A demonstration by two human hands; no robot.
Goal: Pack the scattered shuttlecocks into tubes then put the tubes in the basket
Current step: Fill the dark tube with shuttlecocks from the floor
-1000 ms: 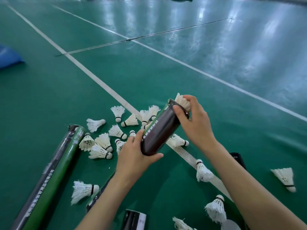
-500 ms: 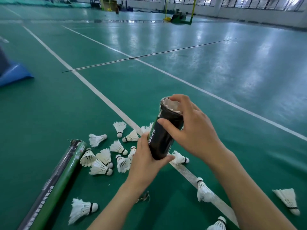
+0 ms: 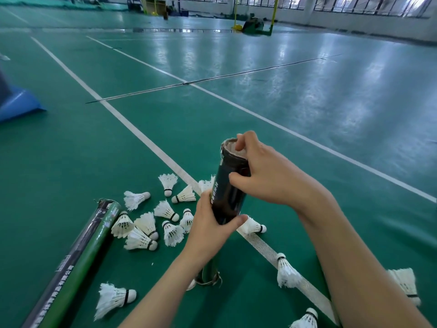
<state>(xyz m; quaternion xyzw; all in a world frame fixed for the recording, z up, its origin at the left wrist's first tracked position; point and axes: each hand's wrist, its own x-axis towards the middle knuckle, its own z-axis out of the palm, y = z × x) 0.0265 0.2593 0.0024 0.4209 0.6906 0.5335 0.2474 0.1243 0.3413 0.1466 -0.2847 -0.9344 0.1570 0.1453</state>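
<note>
Tube (image 3: 228, 195), dark with a green stripe, stands upright on the court floor (image 3: 212, 119); the left hand (image 3: 210, 229) wraps its middle, the right hand (image 3: 264, 176) pinches its rim, finger inside. Shuttlecocks (image 3: 146, 223) lie left of it, beside a second tube (image 3: 78, 263).

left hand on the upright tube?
Touching. Head view: the left hand wraps its fingers and thumb around the lower part of the dark tube.

Dark tube (image 3: 230, 190) held upright over green court floor (image 3: 307, 114), left hand (image 3: 210, 229) gripping lower part, right hand (image 3: 262, 172) at open mouth, fingertips (image 3: 240, 145) inside, scattered shuttlecocks (image 3: 146, 223) around, second tube (image 3: 78, 263) lying left.
</note>
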